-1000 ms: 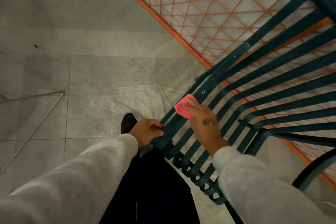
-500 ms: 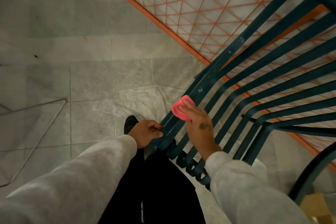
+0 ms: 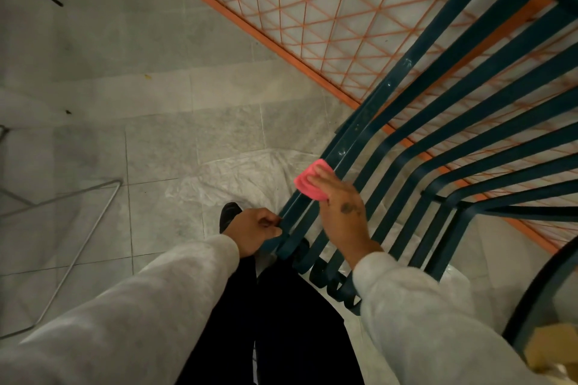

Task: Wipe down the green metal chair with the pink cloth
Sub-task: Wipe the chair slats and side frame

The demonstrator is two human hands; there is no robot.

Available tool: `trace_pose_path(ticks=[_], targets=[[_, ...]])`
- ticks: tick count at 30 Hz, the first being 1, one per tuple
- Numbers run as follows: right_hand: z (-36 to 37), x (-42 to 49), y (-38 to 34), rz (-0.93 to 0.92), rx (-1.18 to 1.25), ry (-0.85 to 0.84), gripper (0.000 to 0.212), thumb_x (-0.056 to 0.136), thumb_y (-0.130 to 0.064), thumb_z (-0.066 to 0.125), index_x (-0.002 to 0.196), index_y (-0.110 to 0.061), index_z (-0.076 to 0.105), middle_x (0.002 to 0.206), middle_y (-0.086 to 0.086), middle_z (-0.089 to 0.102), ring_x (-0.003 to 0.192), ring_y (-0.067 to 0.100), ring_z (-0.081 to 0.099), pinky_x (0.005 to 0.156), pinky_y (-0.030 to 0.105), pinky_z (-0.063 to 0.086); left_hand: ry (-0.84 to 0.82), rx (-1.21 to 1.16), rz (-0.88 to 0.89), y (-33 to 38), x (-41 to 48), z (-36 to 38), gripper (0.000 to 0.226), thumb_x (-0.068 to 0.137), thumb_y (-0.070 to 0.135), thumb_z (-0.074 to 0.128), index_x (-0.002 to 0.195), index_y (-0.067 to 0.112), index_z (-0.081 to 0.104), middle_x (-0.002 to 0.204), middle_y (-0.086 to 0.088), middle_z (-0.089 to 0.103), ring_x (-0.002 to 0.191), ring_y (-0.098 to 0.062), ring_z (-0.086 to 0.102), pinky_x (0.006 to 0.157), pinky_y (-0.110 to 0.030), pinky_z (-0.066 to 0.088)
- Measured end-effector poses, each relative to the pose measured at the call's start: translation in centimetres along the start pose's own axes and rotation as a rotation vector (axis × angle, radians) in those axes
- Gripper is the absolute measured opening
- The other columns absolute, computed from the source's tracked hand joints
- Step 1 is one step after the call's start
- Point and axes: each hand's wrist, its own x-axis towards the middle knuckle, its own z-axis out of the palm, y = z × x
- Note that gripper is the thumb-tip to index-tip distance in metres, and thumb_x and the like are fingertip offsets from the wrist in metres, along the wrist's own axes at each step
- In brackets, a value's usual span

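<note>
The dark green metal chair [image 3: 444, 122] with long flat slats fills the right half of the view, its curled slat ends close to my legs. My right hand [image 3: 342, 212] presses the folded pink cloth [image 3: 311, 180] flat against the outer slats, fingers laid straight over it. My left hand [image 3: 253, 230] grips the curled end of the leftmost slat, fingers wrapped round it.
An orange wire-mesh frame [image 3: 312, 3] lies on the tiled floor behind the chair. A crumpled white sheet [image 3: 237, 175] lies under the chair's edge. A thin metal rod frame [image 3: 78, 228] stands at the left. A black shoe [image 3: 230, 214] shows by my left hand.
My right hand has slid the pink cloth slightly down along the slats towards me. The left hand keeps its grip on the slat end. The view has shifted a little.
</note>
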Motion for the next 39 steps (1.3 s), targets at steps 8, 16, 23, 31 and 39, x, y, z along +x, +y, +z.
trace_pose_path(ticks=[8, 16, 23, 31, 39], targets=[[-0.8, -1.5, 1.1, -0.202, 0.091, -0.304, 0.052, 0.082, 0.012, 0.064, 0.12, -0.023, 0.068, 0.138, -0.013, 0.053, 0.126, -0.003, 0.046, 0.113, 0.028, 0.027, 0.007, 0.012, 0.006, 0.4, -0.2, -0.1, 0.018, 0.072, 0.028, 0.076, 0.089, 0.026, 0.069, 0.093, -0.002, 0.074, 0.092, -0.017, 0.069, 0.091, -0.035, 0.052], [0.1, -1.3, 0.4, 0.034, 0.239, -0.112, 0.054, 0.084, 0.016, 0.057, 0.122, -0.021, 0.066, 0.139, -0.013, 0.05, 0.131, 0.002, 0.046, 0.11, 0.047, 0.04, 0.021, 0.043, -0.014, 0.5, -0.4, -0.1, 0.025, 0.079, 0.014, 0.074, 0.103, 0.015, 0.07, 0.101, -0.004, 0.073, 0.097, -0.015, 0.067, 0.097, -0.031, 0.05], [-3.1, -3.0, 0.2, 0.592, 0.729, -0.146, 0.026, 0.093, -0.006, 0.061, 0.108, -0.023, 0.074, 0.086, -0.009, 0.073, 0.074, 0.006, 0.068, 0.071, 0.024, 0.057, 0.06, 0.075, 0.178, 3.9, -0.5, 0.5, 0.05, 0.085, -0.002, 0.06, 0.128, 0.022, 0.056, 0.11, 0.009, 0.061, 0.103, -0.011, 0.061, 0.096, -0.025, 0.047], [-0.5, -1.3, -2.6, 0.862, 1.21, 0.196, 0.026, 0.091, -0.009, 0.065, 0.106, -0.03, 0.069, 0.107, 0.001, 0.073, 0.101, 0.02, 0.069, 0.087, 0.037, 0.056, 0.065, 0.243, 0.27, 7.7, 1.4, 0.4, 0.05, 0.088, -0.005, 0.046, 0.129, 0.021, 0.058, 0.126, -0.001, 0.065, 0.112, -0.017, 0.063, 0.101, -0.031, 0.048], [0.5, -1.4, -2.3, 1.043, 1.152, 0.138, 0.021, 0.09, -0.007, 0.065, 0.11, -0.012, 0.067, 0.097, 0.013, 0.072, 0.081, 0.022, 0.068, 0.067, 0.029, 0.055, 0.04, 0.237, 0.253, 8.3, 1.3, -0.2, 0.044, 0.089, -0.004, 0.047, 0.125, 0.016, 0.062, 0.119, -0.002, 0.068, 0.111, -0.016, 0.064, 0.098, -0.018, 0.043]])
